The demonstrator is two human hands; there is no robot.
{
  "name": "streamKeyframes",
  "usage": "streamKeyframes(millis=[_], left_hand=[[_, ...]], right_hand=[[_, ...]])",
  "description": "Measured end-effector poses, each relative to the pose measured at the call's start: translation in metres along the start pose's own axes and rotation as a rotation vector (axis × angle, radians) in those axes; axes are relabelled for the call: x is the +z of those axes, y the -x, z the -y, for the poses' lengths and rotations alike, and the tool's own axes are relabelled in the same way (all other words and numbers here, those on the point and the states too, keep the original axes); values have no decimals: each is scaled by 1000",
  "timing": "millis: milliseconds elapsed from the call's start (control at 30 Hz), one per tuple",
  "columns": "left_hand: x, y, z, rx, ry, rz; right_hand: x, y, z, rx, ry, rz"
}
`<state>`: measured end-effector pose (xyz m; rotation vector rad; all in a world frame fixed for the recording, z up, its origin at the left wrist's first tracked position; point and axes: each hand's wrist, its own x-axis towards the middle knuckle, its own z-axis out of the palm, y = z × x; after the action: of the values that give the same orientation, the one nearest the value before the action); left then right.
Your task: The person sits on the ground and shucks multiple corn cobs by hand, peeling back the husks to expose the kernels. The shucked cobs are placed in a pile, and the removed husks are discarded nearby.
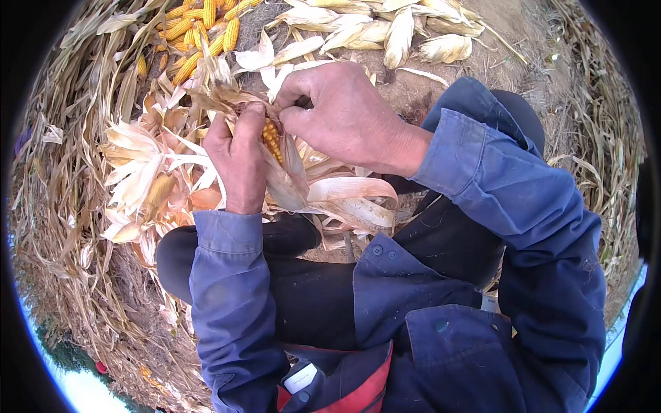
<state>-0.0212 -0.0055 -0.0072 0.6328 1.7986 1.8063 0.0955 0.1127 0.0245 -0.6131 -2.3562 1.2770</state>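
Note:
A partly husked ear of corn [271, 139] shows yellow kernels between my two hands. My left hand [238, 155] grips it near its upper end, thumb over the dry husk and silk. My right hand [343, 116] pinches the husk at the ear's right side, its fingers curled. Peeled husk leaves [289, 180] hang from the ear down towards my lap. What lies inside the right fingertips is hidden.
Bare yellow corn cobs [199, 31] are heaped at the upper left. Unhusked ears [400, 36] lie on the soil at the top. Loose husks [137, 175] pile up left of my hands. Dry stalks [67, 206] border both sides, and my bent knees [175, 258] frame the near ground.

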Motion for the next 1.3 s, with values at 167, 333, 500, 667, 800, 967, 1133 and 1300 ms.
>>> streamKeyframes(millis=[167, 333, 500, 667, 800, 967, 1133, 1300], left_hand=[[-4, -3, 6, 6, 30, -16], [4, 0, 3, 30, 5, -7], [0, 5, 0, 75, -130, 72], [4, 6, -1, 77, -280, 114], [6, 7, -2, 111, -329, 127], [7, 6, -4, 77, -283, 101], [6, 2, -9, 32, -212, -11], [-7, -4, 2, -1, -94, 3]], right_hand=[[-4, 1, 4, 62, -65, 87], [-1, 0, 5, 11, -124, 24], [-1, 0, 2, -73, -1, 9], [-4, 2, -4, -117, 160, -3], [-3, 2, -1, -81, 161, -3], [-4, -1, 1, 37, 10, -8], [-1, -2, -5, 160, -354, -17], [3, 0, -6, 160, -505, -13]])
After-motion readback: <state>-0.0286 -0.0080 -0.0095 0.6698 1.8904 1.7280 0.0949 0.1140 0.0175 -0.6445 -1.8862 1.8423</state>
